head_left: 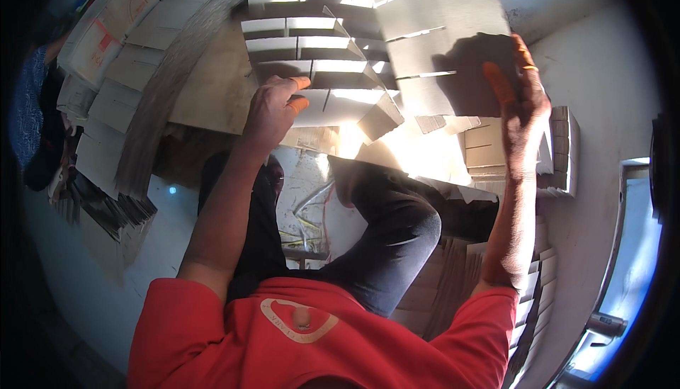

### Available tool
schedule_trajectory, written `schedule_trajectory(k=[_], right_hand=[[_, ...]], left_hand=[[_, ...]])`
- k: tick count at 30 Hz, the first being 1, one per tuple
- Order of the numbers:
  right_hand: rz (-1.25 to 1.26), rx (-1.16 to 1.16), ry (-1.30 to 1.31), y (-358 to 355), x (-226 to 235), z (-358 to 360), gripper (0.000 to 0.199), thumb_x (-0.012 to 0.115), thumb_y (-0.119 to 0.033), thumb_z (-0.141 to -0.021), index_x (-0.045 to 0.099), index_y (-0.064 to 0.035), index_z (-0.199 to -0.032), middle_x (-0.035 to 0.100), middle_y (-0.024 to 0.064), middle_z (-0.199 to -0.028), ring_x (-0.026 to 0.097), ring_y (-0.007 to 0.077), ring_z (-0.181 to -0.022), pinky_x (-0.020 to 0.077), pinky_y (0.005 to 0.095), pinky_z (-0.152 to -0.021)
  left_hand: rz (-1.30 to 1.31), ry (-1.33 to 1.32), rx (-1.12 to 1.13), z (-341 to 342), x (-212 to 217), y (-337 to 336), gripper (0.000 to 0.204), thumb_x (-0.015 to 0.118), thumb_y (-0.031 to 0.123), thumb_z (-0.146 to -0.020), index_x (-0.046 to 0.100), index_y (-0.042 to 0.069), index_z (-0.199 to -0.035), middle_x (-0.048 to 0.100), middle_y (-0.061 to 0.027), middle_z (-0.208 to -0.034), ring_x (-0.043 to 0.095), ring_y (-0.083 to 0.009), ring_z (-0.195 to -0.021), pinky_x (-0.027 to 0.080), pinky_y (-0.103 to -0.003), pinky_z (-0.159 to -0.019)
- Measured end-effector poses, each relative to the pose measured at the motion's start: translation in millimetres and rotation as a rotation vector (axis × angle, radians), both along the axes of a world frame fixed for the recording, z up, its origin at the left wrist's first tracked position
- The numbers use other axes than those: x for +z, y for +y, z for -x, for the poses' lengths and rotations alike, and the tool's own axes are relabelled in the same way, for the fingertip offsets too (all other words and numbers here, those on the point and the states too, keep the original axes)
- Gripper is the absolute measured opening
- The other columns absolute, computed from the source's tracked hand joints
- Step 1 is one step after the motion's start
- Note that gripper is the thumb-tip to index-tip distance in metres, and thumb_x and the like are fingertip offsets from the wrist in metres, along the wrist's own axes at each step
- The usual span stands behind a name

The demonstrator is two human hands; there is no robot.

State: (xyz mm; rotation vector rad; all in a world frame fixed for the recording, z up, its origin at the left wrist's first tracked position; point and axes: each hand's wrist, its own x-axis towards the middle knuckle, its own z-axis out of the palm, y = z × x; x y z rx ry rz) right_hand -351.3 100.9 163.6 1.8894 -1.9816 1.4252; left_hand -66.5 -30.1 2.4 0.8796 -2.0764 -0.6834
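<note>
A slotted cardboard sheet (pixel 439 42) stands above the person's lap, slid into a cardboard divider grid (pixel 319 70). The right hand (pixel 520 95) pinches the sheet's right edge; the left hand (pixel 273 109) clasps the grid's lower rim. Stacks of flat cardboard (pixel 120 84) lie at left.

Slotted cardboard divider strip (pixel 439 42) held upright at its right edge, pale grey, cuts along one side, meeting the half-built cardboard grid (pixel 319 70), slats interlocked, sunlit
</note>
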Motion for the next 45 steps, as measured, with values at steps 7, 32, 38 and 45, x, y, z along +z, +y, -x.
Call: schedule_trajectory(k=[7,32,38,45], right_hand=[[-0.071,0.095,0.161,-42.4,-16.4,-64.0,0.047,0.064,0.003,-0.083,0.052,-0.0023,-0.129,0.066,0.0201,-0.107,0.062,0.0102,-0.094,0.049,0.0266,-0.082],[-0.41,0.22,0.003,-80.2,-26.9,-93.0,0.047,0.061,0.0,-0.087,0.051,-0.0047,-0.132,0.067,0.0105,-0.083,0.049,0.0048,-0.05,0.0397,0.0259,-0.039],[-0.475,0.3,0.161,-92.0,-70.2,-98.8,0.045,0.058,-0.007,-0.091,0.046,-0.0059,-0.134,0.062,0.0112,-0.069,0.05,0.0132,-0.041,0.0424,0.0283,-0.04],[-0.648,0.369,0.185,-96.6,-58.5,-101.9,0.041,0.056,-0.004,-0.09,0.048,-0.0038,-0.129,0.06,0.0121,-0.069,0.052,0.0154,-0.043,0.0443,0.03,-0.041]], left_hand=[[-0.014,0.054,-0.009,3.6,-6.9,-1.3,0.016,0.069,0.0,-0.071,0.065,0.001,-0.086,0.063,-0.0151,-0.077,0.06,-0.0319,-0.073,0.048,-0.04,-0.067],[-0.02,0.053,-0.01,4.2,-11.5,-6.3,0.015,0.066,0.0,-0.073,0.065,0.001,-0.089,0.064,-0.0156,-0.08,0.062,-0.0328,-0.077,0.048,-0.04,-0.071],[-0.032,0.03,-0.023,8.0,-6.8,-7.5,0.016,0.066,-0.002,-0.073,0.064,0.0,-0.089,0.065,-0.0163,-0.082,0.062,-0.0339,-0.078,0.049,-0.039,-0.07],[-0.084,0.035,0.001,8.9,-10.8,-8.7,0.015,0.065,0.003,-0.074,0.064,0.003,-0.089,0.064,-0.0186,-0.084,0.061,-0.0376,-0.083,0.048,-0.045,-0.074]])
